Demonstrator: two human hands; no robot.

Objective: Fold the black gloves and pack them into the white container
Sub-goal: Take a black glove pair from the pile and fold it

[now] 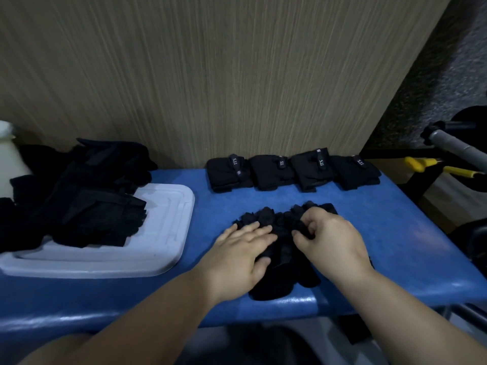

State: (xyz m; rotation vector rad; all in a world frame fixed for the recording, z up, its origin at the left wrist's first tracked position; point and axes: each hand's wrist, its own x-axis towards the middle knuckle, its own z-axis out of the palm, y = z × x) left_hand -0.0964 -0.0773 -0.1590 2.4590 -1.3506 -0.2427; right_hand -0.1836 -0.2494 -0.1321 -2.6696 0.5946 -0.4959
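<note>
A pair of black gloves (282, 275) lies on the blue bench (395, 246) near its front edge, fingers pointing away from me. My left hand (245, 248) presses flat on the left glove with straight fingers. My right hand (329, 238) pinches the finger end of the right glove between thumb and curled fingers. Several folded black gloves (292, 172) stand in a row at the back of the bench. A heap of unfolded black gloves (87, 196) sits on a white lid (163, 233) at the left. A white container (8, 156) shows partly at the far left edge.
A wood-grain wall (210, 75) rises right behind the bench. To the right, off the bench, are a grey bar (456, 146) and yellow-handled tools (427, 164). A dark stool or bag (263, 346) lies below the bench's front edge.
</note>
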